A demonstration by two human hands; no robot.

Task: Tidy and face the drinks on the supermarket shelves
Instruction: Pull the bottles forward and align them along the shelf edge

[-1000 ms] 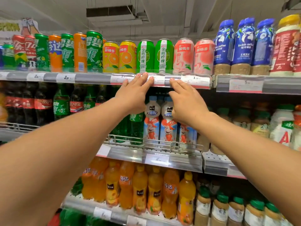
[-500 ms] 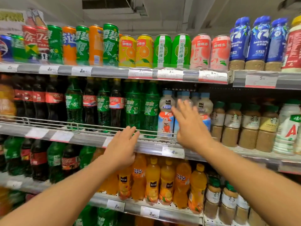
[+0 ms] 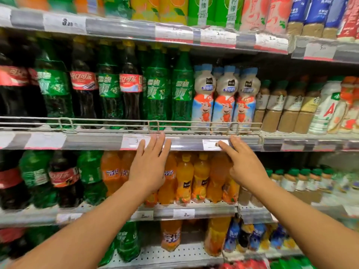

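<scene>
In the head view, the left hand [image 3: 148, 167] is reaching up with its fingers straight and slightly spread, holding nothing, the fingertips lying against the price rail [image 3: 97, 141] of the middle shelf, just at a price label [image 3: 134, 142]. The right hand [image 3: 243, 166] is doing the same at 3 o'clock of the left, fingers wide and empty, fingertips touching a second white label [image 3: 210, 145] on the same rail.

Directly at 12 o'clock above the right hand, behind a low wire guard [image 3: 204, 126], the milk drink bottles [image 3: 226, 98] with cartoon labels are standing upright and facing front. At 9 o'clock of them the green soda bottles [image 3: 157, 90] and cola bottles [image 3: 131, 88] are sitting mixed in one row. At 3 o'clock the brown coffee bottles [image 3: 287, 107] are lining up. At 6 o'clock, behind both hands, the orange drink bottles [image 3: 184, 181] are filling the lower shelf. The edges of the frame are blurring, so the far labels are not readable.

Judging from here, the risk is lying mostly in the reach: a hand going over the wire guard could be catching a tall neck and tipping one bottle into its neighbours, since they are standing closely packed. Pushing hard on the rail could also be shifting or popping a label out of its strip. The mixed green and cola row could stay wrongly sorted if only the fronts are being turned.
</scene>
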